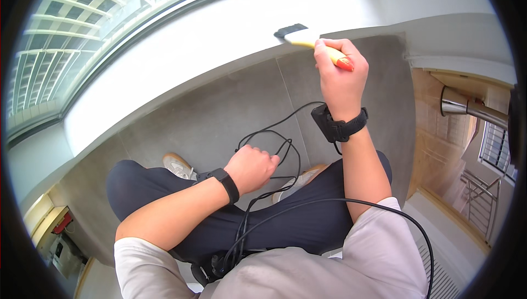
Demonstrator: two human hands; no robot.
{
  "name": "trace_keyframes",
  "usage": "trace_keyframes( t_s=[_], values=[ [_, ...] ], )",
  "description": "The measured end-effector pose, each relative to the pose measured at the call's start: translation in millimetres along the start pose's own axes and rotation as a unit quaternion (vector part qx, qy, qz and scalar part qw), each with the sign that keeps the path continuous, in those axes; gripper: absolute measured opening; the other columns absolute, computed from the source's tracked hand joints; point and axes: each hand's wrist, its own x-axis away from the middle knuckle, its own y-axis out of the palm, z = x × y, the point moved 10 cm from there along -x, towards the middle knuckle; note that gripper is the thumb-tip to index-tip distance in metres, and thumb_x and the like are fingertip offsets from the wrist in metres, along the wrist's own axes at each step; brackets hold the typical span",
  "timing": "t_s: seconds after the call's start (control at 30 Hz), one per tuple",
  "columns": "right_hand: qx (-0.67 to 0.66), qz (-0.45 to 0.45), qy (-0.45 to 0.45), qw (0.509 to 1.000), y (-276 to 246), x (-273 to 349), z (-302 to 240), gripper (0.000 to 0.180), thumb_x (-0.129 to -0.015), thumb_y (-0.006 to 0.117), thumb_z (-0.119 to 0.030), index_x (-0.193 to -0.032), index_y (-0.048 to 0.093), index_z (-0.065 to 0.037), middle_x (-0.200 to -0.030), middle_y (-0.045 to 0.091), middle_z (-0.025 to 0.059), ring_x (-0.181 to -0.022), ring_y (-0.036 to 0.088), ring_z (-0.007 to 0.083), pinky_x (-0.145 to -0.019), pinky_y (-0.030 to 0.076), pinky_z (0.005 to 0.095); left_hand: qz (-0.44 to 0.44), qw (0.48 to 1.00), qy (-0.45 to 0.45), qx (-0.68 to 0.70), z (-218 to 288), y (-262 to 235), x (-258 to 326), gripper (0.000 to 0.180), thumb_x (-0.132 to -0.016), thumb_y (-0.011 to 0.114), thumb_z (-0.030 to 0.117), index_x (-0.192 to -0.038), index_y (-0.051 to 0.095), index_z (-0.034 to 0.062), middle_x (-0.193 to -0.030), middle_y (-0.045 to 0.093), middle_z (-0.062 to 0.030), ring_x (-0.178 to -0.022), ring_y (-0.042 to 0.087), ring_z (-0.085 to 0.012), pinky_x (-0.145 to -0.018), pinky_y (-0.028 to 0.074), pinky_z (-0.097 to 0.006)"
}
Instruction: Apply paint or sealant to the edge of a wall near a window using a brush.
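As the left hand (252, 168) curls, the right hand (341, 77) grips a brush (302, 40)

Its dark bristles lie over the white sill (219, 30), contact unclear; fingers wrap the yellow, red-ended handle. The left hand is loosely clenched, palm hidden, beside a looped black cable (300, 162) above the grey floor (219, 107).

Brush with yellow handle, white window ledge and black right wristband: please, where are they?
Yellow-handled, black-bristled brush (305, 44): head view, on the handle's neck.
Long white window ledge (189, 44): head view, on its flat top.
Black right wristband (331, 129): head view, on its boxy housing.
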Motion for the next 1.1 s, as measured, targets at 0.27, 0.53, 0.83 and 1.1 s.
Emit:
trace_keyframes(
  t_s=[0.27, 0.53, 0.83, 1.1],
  values=[
    [-0.023, -0.18, -0.042, 0.983, 44, 18, -14, 0.015, -0.086, 0.076, -0.011, -0.09, 0.069, 0.002, -0.076, 0.067, 0.0115, -0.066, 0.064, 0.0198, -0.065, 0.05, 0.0311, -0.016, 1.0, -0.005, 0.0, -1, 3, -1, 0.026, -0.087, 0.072, 0.03, -0.092, 0.059, 0.0081, -0.077, 0.067, -0.0064, -0.074, 0.07, -0.0245, -0.064, 0.052, -0.037],
    [-0.023, -0.062, 0.042, 0.997, 19, 5, 5, 0.014, -0.088, 0.075, -0.01, -0.093, 0.07, 0.002, -0.075, 0.068, 0.0073, -0.066, 0.062, 0.0114, -0.063, 0.05, 0.027, -0.003, 1.0, -0.006, -0.005, 0, -1, 1, 0.026, -0.087, 0.072, 0.03, -0.093, 0.06, 0.0081, -0.078, 0.067, -0.0061, -0.074, 0.07, -0.0243, -0.064, 0.052, -0.037],
    [-0.002, 0.022, 0.058, 0.998, -15, -19, 22, 0.015, -0.09, 0.073, -0.011, -0.092, 0.071, 0.003, -0.074, 0.068, 0.0042, -0.068, 0.059, 0.0089, -0.065, 0.049, 0.0254, -0.002, 1.0, 0.005, -0.013, 3, -1, 2, 0.027, -0.088, 0.072, 0.032, -0.092, 0.059, 0.0082, -0.077, 0.067, -0.0057, -0.074, 0.07, -0.0243, -0.064, 0.052, -0.037],
    [-0.026, -0.093, 0.088, 0.991, 7, -12, 26, 0.015, -0.088, 0.073, -0.012, -0.089, 0.072, 0.003, -0.073, 0.067, 0.0047, -0.068, 0.059, 0.0098, -0.065, 0.048, 0.0266, -0.007, 1.0, 0.009, -0.011, 4, 1, 1, 0.027, -0.089, 0.071, 0.032, -0.091, 0.058, 0.0082, -0.076, 0.066, -0.0067, -0.073, 0.07, -0.025, -0.063, 0.052, -0.038]
  ],
)
